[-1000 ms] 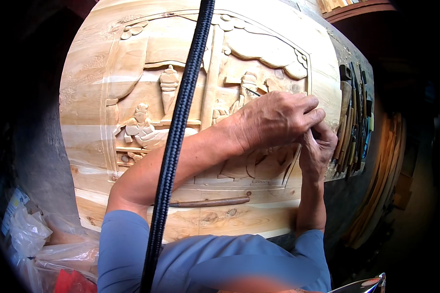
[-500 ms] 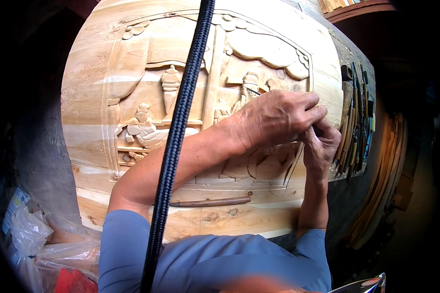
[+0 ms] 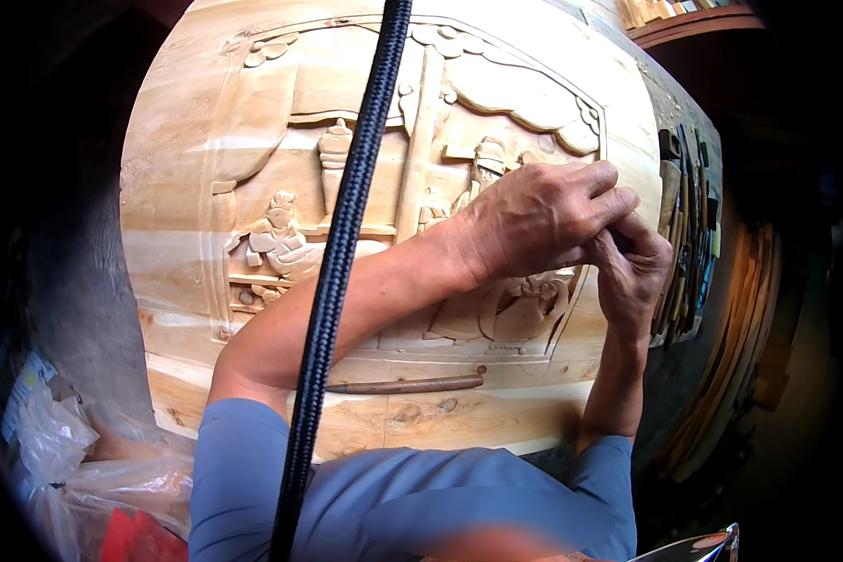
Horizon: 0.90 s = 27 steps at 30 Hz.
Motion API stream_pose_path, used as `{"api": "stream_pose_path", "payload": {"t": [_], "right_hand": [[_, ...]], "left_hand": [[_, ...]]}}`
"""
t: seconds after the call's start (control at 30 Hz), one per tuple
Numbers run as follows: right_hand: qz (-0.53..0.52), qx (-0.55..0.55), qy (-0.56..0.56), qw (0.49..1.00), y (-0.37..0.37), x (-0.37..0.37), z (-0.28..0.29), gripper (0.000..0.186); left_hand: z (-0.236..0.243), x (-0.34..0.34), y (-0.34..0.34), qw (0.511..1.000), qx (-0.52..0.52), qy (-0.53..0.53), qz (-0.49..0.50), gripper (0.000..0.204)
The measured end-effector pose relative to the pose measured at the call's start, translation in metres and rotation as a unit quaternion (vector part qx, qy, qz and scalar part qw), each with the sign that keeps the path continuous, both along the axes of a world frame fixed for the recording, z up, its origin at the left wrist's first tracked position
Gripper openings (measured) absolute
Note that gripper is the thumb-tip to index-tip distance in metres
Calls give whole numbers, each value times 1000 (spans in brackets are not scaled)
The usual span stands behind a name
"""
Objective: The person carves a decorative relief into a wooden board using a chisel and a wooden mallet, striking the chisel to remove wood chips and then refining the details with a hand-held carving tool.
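A large pale wooden panel (image 3: 173, 211) lies before me, carved in relief with figures, a column and draped curtains inside a framed border. Over its right part my left hand (image 3: 543, 214) is closed, the forearm reaching across from the lower left. My right hand (image 3: 635, 267) is closed too and meets the left one at the fingers. Whatever they grip between them is hidden behind the fingers. Below the carving, a slim tool with a brown wooden handle (image 3: 431, 384) rests on the panel's near margin; the black cable hides its far left end.
Several carving tools (image 3: 681, 234) lie in a row beside the panel's right edge. A black braided cable (image 3: 347, 211) crosses the view from top to bottom. Long wooden strips (image 3: 726, 356) stand at the right. At lower left are clear plastic bags (image 3: 51, 440) and a red item (image 3: 140, 539).
Both closed hands have shifted slightly to the right, staying together. The panel also sits a little farther right in view. The brown-handled tool remains on the panel.
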State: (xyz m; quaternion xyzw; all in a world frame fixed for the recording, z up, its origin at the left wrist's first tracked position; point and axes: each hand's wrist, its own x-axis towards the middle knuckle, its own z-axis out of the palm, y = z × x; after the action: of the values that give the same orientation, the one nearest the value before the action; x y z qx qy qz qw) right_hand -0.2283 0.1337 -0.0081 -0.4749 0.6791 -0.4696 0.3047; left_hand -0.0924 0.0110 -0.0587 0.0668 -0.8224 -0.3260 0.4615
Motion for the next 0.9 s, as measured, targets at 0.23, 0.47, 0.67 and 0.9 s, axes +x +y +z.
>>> {"api": "stream_pose_path", "payload": {"t": [0.23, 0.47, 0.67, 0.9], "right_hand": [[14, 7, 81, 997, -6, 4, 17, 11], [27, 5, 110, 994, -8, 3, 21, 11], [20, 17, 110, 994, -17, 11, 33, 12], [41, 11, 104, 994, -27, 13, 37, 10]], "left_hand": [[4, 4, -2, 999, 18, 46, -5, 62], [3, 4, -2, 999, 14, 52, -4, 62], [3, 1, -1, 998, 22, 54, 13, 68], [2, 1, -2, 997, 44, 59, 21, 74]]}}
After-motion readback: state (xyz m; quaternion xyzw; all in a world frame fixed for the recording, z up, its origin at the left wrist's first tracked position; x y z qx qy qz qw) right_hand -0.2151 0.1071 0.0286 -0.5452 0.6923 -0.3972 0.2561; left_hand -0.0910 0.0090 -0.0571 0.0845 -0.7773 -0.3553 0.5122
